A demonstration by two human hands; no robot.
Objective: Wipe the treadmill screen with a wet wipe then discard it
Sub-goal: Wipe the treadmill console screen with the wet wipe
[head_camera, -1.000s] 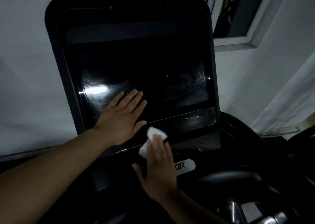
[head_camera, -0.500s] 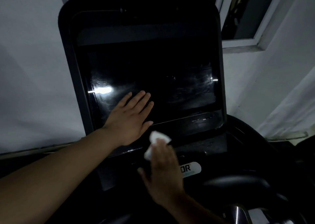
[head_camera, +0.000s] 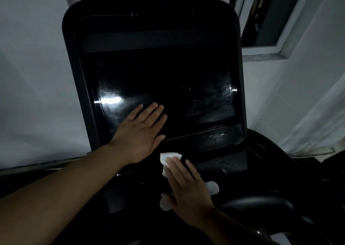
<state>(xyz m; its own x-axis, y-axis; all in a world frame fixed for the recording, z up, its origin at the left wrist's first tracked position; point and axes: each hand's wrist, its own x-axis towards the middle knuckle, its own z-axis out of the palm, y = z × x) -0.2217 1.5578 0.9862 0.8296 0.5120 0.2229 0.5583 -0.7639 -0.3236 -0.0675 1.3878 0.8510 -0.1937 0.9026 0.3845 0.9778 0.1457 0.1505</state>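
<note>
The treadmill screen is a large dark glossy panel in a black frame, with streaks and a bright glare at its left. My left hand lies flat on the screen's lower left, fingers straight and spread. A crumpled white wet wipe sits on the black lower bezel just below the screen. My right hand presses on the wipe with straight fingers, and the hand hides most of it.
A white oval label sits on the console below the bezel. A dark curved handlebar runs at lower right. White walls stand behind, with a window frame at upper right and a pale curtain at the right.
My right hand has slid the wipe slightly down along the lower bezel. My left hand has stayed flat on the screen. The view has shifted a little.
</note>
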